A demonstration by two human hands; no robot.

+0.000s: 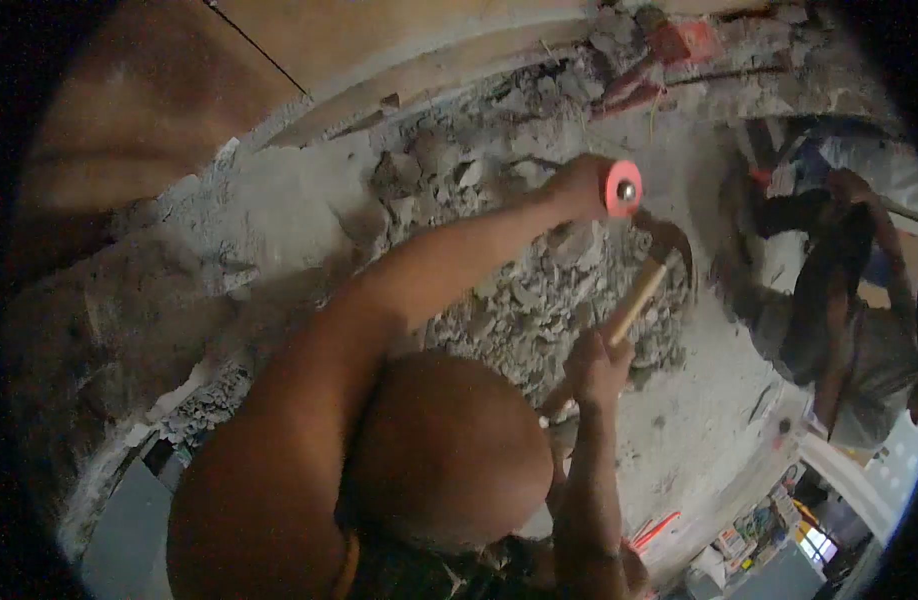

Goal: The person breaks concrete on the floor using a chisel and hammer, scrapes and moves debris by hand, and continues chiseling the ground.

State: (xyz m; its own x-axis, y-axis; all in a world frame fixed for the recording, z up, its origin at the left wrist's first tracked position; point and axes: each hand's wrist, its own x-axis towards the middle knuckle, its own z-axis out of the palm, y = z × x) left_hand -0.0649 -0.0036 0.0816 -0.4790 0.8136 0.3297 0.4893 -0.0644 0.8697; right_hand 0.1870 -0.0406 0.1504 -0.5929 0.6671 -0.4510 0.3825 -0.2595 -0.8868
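Observation:
My left hand [579, 187] reaches forward, closed round a chisel whose pink round guard [623, 188] and metal striking end face up toward me. In my right hand [599, 370] is a hammer [639, 298], gripped by its pale wooden handle. The dark hammer head [667, 243] lies just below and to the right of the guard; whether it touches the chisel I cannot tell. Broken grey rubble [539, 290] spreads beneath both hands. The chisel's working tip is hidden behind my left hand and the guard.
Another person [829, 260] in dark clothing is at the right, near a long tool. Rubble and a red object [684, 42] lie along the top. A bare grey surface [679, 440] borders the debris. Boxes and assorted items [754, 535] stand at lower right.

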